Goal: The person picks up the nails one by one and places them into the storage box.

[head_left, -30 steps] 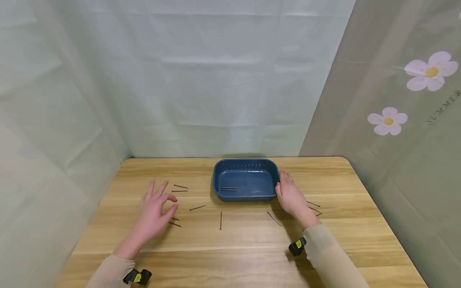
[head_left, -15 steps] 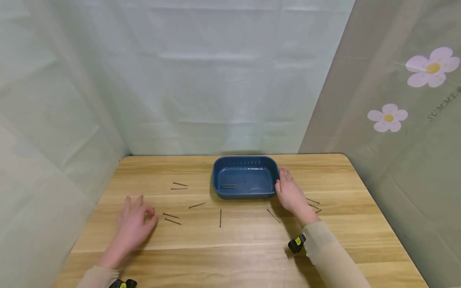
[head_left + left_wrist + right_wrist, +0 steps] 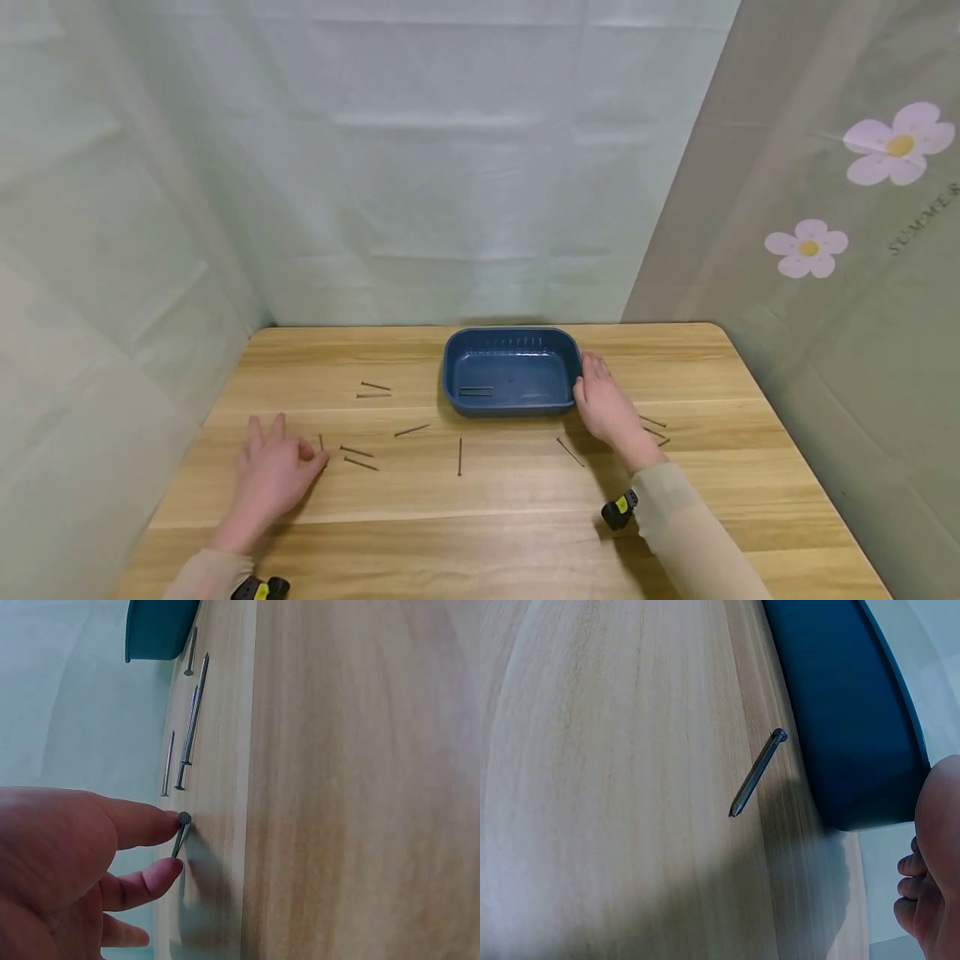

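The nail (image 3: 180, 838) is located between thumb and finger of the left grip (image 3: 270, 471), which pinches it. Just right of that grip, two loose nails (image 3: 357, 452) lie on the table (image 3: 450, 550). Well to its right stands the blue container (image 3: 517, 410), holding two further nails (image 3: 476, 394). The right grip (image 3: 606, 408), unclenched, rests against the container wall nearest it.

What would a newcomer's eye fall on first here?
Probably the blue plastic bin near the far edge of the wood-grain table, with two nails inside and the right hand against its right side. Next, the left hand, close around another nail on the left. Then the pale flowers printed on the right-hand cloth.
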`<action>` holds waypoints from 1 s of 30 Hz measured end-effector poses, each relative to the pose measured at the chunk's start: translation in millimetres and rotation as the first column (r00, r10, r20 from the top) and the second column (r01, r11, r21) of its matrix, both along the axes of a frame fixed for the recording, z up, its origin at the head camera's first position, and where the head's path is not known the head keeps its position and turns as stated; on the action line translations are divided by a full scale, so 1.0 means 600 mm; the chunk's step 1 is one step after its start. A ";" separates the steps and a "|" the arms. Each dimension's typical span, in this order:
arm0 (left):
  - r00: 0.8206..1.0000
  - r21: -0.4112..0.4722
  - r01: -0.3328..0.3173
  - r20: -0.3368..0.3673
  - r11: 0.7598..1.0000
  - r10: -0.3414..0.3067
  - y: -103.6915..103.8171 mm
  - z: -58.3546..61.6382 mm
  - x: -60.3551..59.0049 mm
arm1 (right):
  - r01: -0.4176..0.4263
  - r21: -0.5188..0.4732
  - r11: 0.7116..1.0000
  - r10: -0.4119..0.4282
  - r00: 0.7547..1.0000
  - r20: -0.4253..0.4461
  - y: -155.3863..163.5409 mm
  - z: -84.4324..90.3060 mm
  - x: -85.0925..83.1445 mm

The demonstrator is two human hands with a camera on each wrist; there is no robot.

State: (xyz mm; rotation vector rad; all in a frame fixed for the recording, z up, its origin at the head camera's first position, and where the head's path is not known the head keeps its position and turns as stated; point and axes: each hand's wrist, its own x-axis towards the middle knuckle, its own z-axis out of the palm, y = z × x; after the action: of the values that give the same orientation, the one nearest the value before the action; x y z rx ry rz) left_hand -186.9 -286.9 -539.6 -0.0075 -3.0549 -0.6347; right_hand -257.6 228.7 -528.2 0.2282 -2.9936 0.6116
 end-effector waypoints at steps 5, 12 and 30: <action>1.000 -0.006 0.002 0.014 1.000 -0.002 -0.001 0.002 0.000 | -0.003 -0.001 1.000 0.003 1.000 0.006 -0.001 -0.001 0.002; 1.000 -0.034 0.002 0.019 0.999 -0.002 0.001 0.010 0.002 | 0.004 -0.006 1.000 -0.004 1.000 0.012 0.000 -0.002 0.002; 0.999 -0.065 -0.003 0.052 0.998 0.006 0.000 0.021 0.005 | -0.002 -0.012 1.000 0.002 1.000 0.005 0.001 -0.003 0.001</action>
State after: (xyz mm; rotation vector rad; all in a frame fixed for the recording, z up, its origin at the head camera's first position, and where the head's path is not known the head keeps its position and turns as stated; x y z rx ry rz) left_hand -183.9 -286.9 -526.8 0.0150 -3.1232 -0.5441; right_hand -257.1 229.1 -529.7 0.2293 -2.9945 0.6309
